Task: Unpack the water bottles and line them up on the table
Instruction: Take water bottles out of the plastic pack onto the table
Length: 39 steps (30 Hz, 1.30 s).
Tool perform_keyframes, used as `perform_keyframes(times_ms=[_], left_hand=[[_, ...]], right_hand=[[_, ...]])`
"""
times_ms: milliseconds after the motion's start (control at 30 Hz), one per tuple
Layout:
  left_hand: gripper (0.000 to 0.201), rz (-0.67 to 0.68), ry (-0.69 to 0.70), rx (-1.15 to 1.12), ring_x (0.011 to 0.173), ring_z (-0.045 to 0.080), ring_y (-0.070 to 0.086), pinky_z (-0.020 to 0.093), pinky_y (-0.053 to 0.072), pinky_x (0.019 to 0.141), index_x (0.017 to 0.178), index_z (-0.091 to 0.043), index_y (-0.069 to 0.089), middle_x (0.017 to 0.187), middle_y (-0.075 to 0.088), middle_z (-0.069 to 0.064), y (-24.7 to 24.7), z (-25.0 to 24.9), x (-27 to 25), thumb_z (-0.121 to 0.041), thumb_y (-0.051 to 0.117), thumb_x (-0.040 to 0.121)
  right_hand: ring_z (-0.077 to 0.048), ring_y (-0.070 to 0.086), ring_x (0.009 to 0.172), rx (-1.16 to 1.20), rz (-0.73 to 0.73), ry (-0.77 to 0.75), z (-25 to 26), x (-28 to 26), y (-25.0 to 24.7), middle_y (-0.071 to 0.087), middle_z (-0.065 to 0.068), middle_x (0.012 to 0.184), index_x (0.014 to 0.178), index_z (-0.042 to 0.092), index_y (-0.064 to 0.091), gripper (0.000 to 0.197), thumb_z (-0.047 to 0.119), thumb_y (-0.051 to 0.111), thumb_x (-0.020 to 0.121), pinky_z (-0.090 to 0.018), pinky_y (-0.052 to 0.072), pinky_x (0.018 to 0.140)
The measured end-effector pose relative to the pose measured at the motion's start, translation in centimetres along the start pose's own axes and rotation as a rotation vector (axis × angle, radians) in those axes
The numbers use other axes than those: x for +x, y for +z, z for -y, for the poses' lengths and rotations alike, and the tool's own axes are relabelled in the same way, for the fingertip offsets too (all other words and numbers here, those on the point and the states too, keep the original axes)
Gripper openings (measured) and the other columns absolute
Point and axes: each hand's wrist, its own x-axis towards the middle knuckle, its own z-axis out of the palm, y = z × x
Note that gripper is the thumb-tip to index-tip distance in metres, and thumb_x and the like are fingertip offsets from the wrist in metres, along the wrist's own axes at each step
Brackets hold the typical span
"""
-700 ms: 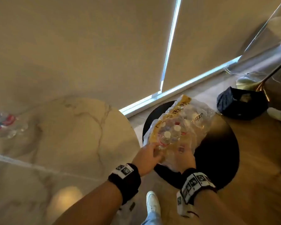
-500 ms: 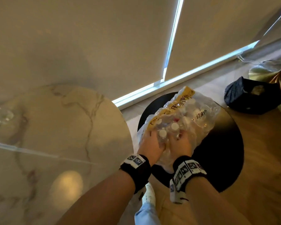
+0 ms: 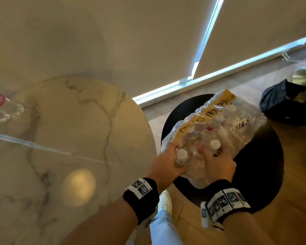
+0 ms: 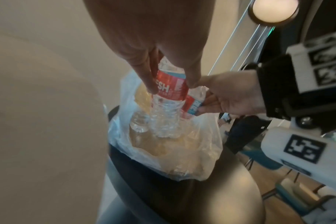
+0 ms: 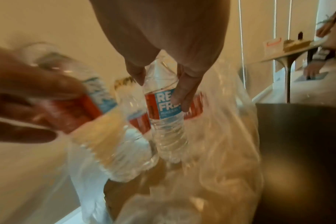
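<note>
Each hand draws one water bottle from the torn plastic pack on the black stool beside the marble worktop: left hand grip curled around a bottle, right hand grip pinching another bottle, both upright for lifting clear

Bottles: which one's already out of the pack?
The bottle lying on its side at the marble table's far-left edge; the rest sit in the plastic wrap.

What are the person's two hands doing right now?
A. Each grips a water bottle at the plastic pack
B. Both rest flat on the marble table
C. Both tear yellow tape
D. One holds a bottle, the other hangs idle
A: the left hand grips one bottle, the right hand another bottle, at the plastic pack.
</note>
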Motion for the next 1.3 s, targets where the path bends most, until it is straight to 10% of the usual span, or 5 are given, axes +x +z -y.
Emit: perform_keyframes(times_ms=[233, 367, 666, 1166, 1300], left_hand=[[0.056, -0.376, -0.092, -0.404, 0.104, 0.009, 0.071, 0.026, 0.061, 0.084, 0.119, -0.038, 0.054, 0.112, 0.071, -0.01, -13.4, 2.8, -12.5, -0.022, 0.088, 0.078], [0.048, -0.54, -0.171, -0.348, 0.102, 0.004, 0.07, 0.027, 0.062, 0.084, 0.118, -0.036, 0.062, 0.116, 0.07, -0.007, -22.3, 8.7, -17.3, -0.027, 0.086, 0.078], [0.054, -0.668, -0.27, -0.206, 0.104, 0.003, 0.068, 0.034, 0.058, 0.093, 0.123, -0.034, 0.055, 0.114, 0.07, -0.014, -34.8, 21.1, -20.4, -0.031, 0.085, 0.079], [0.069, -0.391, -0.507, 0.064, 0.119, 0.04, 0.06, 0.036, 0.048, 0.092, 0.128, -0.028, 0.061, 0.132, 0.062, 0.019, -27.1, 23.9, -25.0, -0.064, 0.072, 0.071], [0.05, -0.187, -0.365, 0.174, 0.084, 0.004, 0.071, 0.021, 0.056, 0.069, 0.115, -0.059, 0.053, 0.113, 0.065, -0.029, -20.0, 20.7, -23.3, -0.061, 0.057, 0.065]], right_hand=[[-0.019, 0.062, 0.104, 0.009, 0.048, -0.343, 7.2, -12.6, -3.0, 0.067, 0.006, 0.113, 0.122, 0.031, 0.056, 0.051, 0.056, 0.07, 0.079, -0.041, 0.054, 0.09], [-0.002, 0.057, 0.084, -0.002, 0.32, -0.467, 10.6, -19.2, 4.6, 0.064, 0.013, 0.094, 0.121, 0.026, 0.062, 0.044, 0.046, 0.07, 0.082, -0.003, 0.041, 0.062], [-0.016, 0.069, 0.08, -0.184, 0.617, -0.77, 14.1, -29.8, 26.5, 0.074, 0.005, 0.091, 0.11, 0.028, 0.064, 0.045, 0.056, 0.071, 0.075, -0.035, 0.056, 0.071], [-0.007, 0.062, 0.103, -0.048, 0.704, -0.439, 10.2, -25.5, 19.4, 0.065, 0.014, 0.116, 0.124, 0.034, 0.057, 0.057, 0.071, 0.057, 0.08, -0.034, 0.054, 0.09], [-0.01, 0.067, 0.091, 0.017, 0.335, -0.173, 3.1, -17.2, 11.0, 0.071, 0.012, 0.094, 0.1, 0.032, 0.065, 0.026, 0.052, 0.052, 0.092, -0.036, 0.056, 0.083]])
